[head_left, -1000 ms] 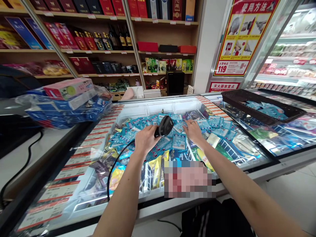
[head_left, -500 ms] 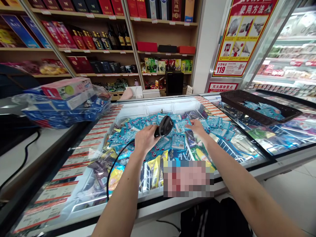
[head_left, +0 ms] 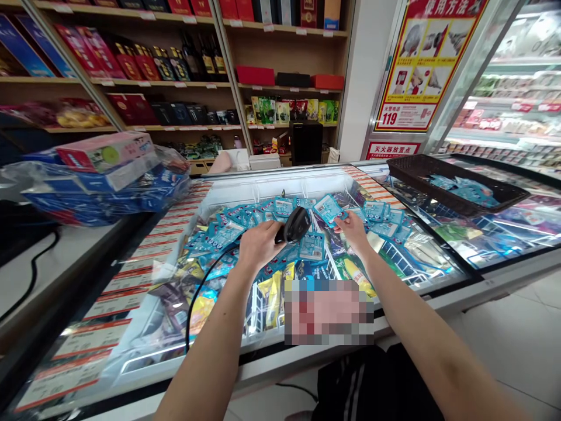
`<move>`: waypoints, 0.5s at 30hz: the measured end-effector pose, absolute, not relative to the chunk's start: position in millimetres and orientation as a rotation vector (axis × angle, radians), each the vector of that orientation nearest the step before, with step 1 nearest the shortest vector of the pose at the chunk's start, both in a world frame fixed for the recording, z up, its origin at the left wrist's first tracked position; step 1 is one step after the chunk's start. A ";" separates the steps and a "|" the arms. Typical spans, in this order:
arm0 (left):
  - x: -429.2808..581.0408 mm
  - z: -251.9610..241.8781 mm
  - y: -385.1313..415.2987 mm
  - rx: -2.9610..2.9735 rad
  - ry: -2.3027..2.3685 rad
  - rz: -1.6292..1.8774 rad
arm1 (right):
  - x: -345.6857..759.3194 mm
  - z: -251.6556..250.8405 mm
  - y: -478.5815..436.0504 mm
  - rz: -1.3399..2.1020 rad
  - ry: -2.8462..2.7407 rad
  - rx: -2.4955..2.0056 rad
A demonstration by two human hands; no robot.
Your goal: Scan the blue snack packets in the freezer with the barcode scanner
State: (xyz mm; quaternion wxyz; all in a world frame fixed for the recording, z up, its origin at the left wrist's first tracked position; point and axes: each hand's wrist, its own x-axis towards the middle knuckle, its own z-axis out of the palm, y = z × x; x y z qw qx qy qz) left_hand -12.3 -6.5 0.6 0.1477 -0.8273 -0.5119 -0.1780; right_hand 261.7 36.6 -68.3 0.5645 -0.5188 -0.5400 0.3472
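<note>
My left hand (head_left: 262,244) is wrapped round the handle of a black barcode scanner (head_left: 297,225), whose head points right. Its cable runs down past my left forearm. Between the fingertips of my right hand (head_left: 352,228) is a blue packet (head_left: 328,209), tilted, with a white label showing toward me. Many similar blue packets (head_left: 225,233) lie loose over the glass top of the chest freezer (head_left: 175,351), to the left, below and right of the hands. One blue packet (head_left: 312,247) lies label up just below the scanner.
At the right, a dark basket (head_left: 508,197) with blue packets rests on the freezer. Plastic-wrapped boxes (head_left: 105,175) sit at the left. Frozen goods in wire baskets show through the glass. Bottle and box shelves (head_left: 175,82) stand behind, beside a red-yellow poster (head_left: 432,64).
The blue packet in my right hand has been lifted and turned so its label faces me. My left hand with the scanner stays almost in place. The view has shifted slightly.
</note>
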 end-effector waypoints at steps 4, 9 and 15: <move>-10.2 1.1 -7.2 -2.401 -1.463 -0.492 | 262.0 -68.6 37.2 0.810 -1.292 -1.247; -7.8 0.0 -7.9 -2.407 -1.458 -0.489 | 261.0 -69.4 38.4 0.823 -1.283 -1.250; -6.4 -1.0 -8.4 -2.406 -1.444 -0.461 | 260.4 -70.3 38.7 0.821 -1.293 -1.280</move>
